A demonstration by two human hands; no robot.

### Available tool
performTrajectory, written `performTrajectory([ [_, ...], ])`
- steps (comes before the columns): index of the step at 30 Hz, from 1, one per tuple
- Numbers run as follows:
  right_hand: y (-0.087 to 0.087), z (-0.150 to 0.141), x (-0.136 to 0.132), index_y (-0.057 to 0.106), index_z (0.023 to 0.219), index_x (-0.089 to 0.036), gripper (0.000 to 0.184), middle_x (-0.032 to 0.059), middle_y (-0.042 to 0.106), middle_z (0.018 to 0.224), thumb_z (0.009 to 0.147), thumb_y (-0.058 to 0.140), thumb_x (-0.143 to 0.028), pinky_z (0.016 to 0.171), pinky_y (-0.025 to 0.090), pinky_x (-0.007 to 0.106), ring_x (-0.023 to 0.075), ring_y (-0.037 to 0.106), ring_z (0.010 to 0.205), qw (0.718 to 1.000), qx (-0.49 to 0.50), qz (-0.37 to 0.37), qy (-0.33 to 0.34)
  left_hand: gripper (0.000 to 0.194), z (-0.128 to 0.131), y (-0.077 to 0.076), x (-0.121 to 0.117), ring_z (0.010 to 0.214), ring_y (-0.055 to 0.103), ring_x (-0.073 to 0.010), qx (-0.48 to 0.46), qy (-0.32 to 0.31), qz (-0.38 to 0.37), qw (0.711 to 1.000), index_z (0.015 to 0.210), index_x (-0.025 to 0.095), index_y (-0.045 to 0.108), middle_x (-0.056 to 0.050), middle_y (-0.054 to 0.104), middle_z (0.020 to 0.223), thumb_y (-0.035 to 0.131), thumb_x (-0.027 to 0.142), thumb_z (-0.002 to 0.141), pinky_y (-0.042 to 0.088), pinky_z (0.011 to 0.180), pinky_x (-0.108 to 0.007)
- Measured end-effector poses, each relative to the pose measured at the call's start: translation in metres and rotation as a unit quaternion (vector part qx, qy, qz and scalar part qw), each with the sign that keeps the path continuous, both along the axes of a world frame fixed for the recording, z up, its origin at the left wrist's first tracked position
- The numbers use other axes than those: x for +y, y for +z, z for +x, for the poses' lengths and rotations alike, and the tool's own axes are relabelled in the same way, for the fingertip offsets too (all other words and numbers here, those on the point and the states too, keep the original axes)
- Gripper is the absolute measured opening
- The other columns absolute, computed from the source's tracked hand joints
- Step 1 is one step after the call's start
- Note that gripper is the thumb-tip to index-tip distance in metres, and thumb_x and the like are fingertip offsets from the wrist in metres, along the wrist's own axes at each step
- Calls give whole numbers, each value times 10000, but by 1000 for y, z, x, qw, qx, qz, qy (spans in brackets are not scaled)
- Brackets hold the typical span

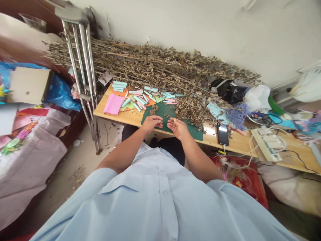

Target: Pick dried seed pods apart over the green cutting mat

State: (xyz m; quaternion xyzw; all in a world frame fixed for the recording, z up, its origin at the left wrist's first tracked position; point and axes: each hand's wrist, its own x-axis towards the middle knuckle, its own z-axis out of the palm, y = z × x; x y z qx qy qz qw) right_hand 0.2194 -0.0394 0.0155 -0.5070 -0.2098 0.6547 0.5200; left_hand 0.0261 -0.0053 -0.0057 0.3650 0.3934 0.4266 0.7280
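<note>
Both hands hover over the near edge of a dark green cutting mat (198,134). My left hand (151,124) has its fingers drawn together at the tips; whatever may be between them is too small to make out. Facing it, a short gap away, my right hand (178,128) is half cupped with its fingers apart and nothing visible in it. Small brown clumps (166,115) lie on the mat just beyond the fingertips. A little heap of crumbled dry leaf (154,109) sits past my left hand, and a larger pile of dried leaves (190,110) is beyond my right.
Light blue and pink paper rolls (140,98) and a pink paper stack (113,104) lie at left. Long dried stalks (150,63) line the wall. A phone (222,134), purple yarn (237,115) and a power strip (267,144) are at right. Metal crutches (84,67) stand left.
</note>
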Motion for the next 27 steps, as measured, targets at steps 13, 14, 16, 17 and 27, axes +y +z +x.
performTrajectory([
  [13,8,3,-6,731,1019,-172,108,72,816,981,964,640,-156,712,659,251,170,795,873,999,29,-12,29,265,-1,-6,1,603,712,-160,-5,-5,8,1000,925,69,708,-67,722,734,815,189,714,601,624,-303],
  [14,8,3,-6,732,1011,-176,92,64,817,968,954,662,-164,696,656,237,165,795,855,999,30,-13,27,265,-1,-7,1,605,712,-160,-5,-5,8,1000,927,70,709,-67,722,736,814,190,715,601,625,-303],
  [16,8,4,-6,734,991,-186,68,47,818,932,931,704,-174,664,647,211,155,794,819,999,30,-16,22,257,-1,-6,1,605,712,-161,-4,-5,10,1000,925,73,711,-66,722,738,808,190,719,602,628,-306],
  [17,8,4,-6,734,978,-190,63,38,817,911,920,718,-173,650,643,201,150,792,802,999,31,-16,20,249,-1,-6,1,605,711,-160,-4,-5,11,1000,922,74,711,-66,721,740,803,188,721,602,630,-309],
  [27,7,1,-7,715,820,-193,101,-23,737,695,817,810,-159,554,597,159,86,684,561,1000,5,16,-5,235,0,2,-1,599,699,-149,9,-2,1,1000,904,83,702,-52,709,734,806,187,721,598,635,-313],
])
